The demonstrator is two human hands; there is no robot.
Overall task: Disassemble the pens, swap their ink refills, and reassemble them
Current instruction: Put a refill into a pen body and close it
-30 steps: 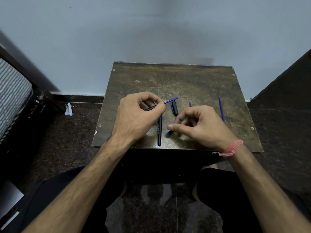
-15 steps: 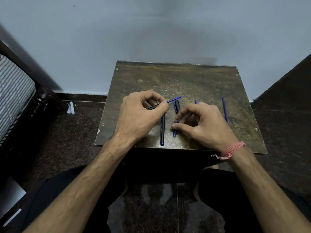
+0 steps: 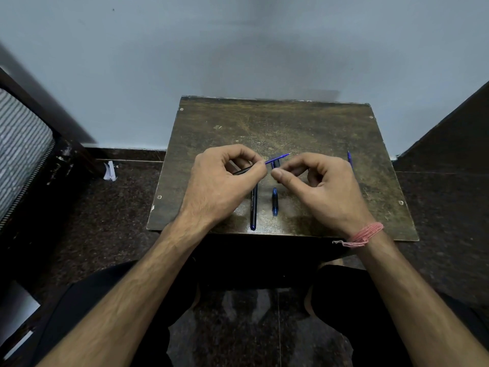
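Observation:
My left hand (image 3: pixel 225 181) grips a black pen barrel (image 3: pixel 242 170) with a blue refill (image 3: pixel 277 158) sticking out of it toward the right. My right hand (image 3: pixel 325 189) hovers just right of it with fingers curled and thumb and forefinger slightly apart near the refill; nothing shows between them. A second black barrel (image 3: pixel 253 205) lies lengthwise on the small wooden table (image 3: pixel 304 123). Beside it lies a short blue pen piece (image 3: pixel 275 202). A dark cap (image 3: pixel 276 162) rests behind the refill tip. Another blue refill (image 3: pixel 349 158) lies past my right hand, partly hidden.
The table stands against a pale wall, its front edge over my knees. A striped chair back (image 3: pixel 21 144) is at the left and a dark panel (image 3: pixel 449 128) at the right. A white scrap (image 3: pixel 109 170) lies on the dark floor.
My right hand let go of the short blue piece, which now lies on the table, and moved up toward the refill tip. My left hand kept its grip on the barrel.

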